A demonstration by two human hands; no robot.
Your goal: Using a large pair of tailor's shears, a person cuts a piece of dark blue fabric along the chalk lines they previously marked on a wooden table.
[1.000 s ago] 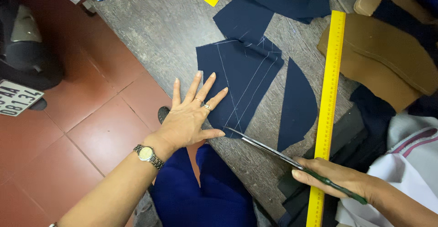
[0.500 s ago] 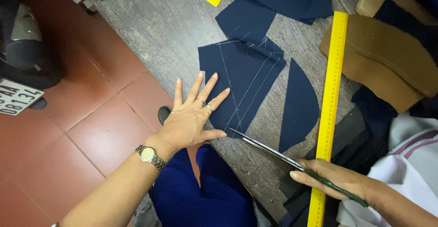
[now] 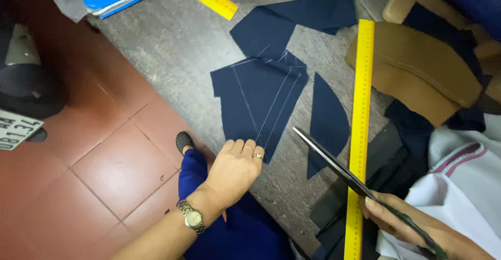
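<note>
Left hand (image 3: 235,168) curled on the near edge of the navy cloth (image 3: 261,101) (chalk lines showing) flat on the grey floor (image 3: 172,46), right hand (image 3: 402,221) gripping the scissors (image 3: 334,163), blades shut, lifted just beside the yellow ruler (image 3: 360,134).

place: a sewing workshop | why: cut dark blue cloth pieces (image 3: 261,101) with chalk lines, long yellow rulers (image 3: 360,134) and big scissors (image 3: 334,163) | where: on the grey floor (image 3: 172,46)
</note>
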